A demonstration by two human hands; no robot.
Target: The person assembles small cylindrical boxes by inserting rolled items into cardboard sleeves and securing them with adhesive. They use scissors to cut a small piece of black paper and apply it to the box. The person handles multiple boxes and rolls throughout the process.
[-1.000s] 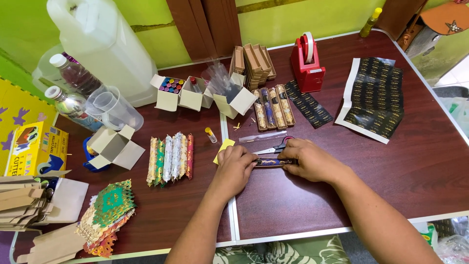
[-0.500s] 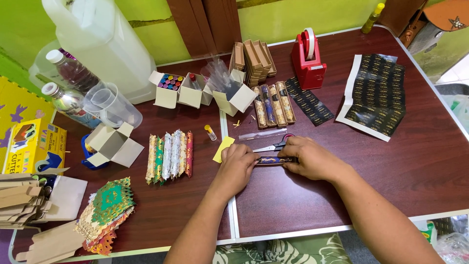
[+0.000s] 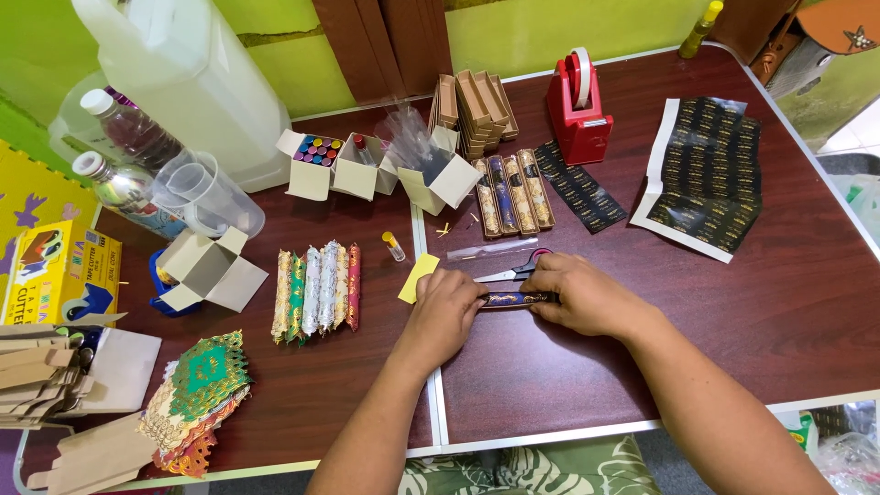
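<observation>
Your left hand [image 3: 449, 310] and right hand [image 3: 582, 295] hold a slim dark patterned tube [image 3: 519, 299] between them, flat on the bench [image 3: 752, 312]; the fingers of each hand are narrow, closed on one end of it. Just beyond your right fingers lie scissors [image 3: 513, 270], touching the hand. A yellow paper slip [image 3: 418, 276] sits just past your left fingers. Farther left of them lies a row of wrapped patterned tubes [image 3: 316, 291].

Two bare, sleeveless forearms, ringless fingers
</observation>
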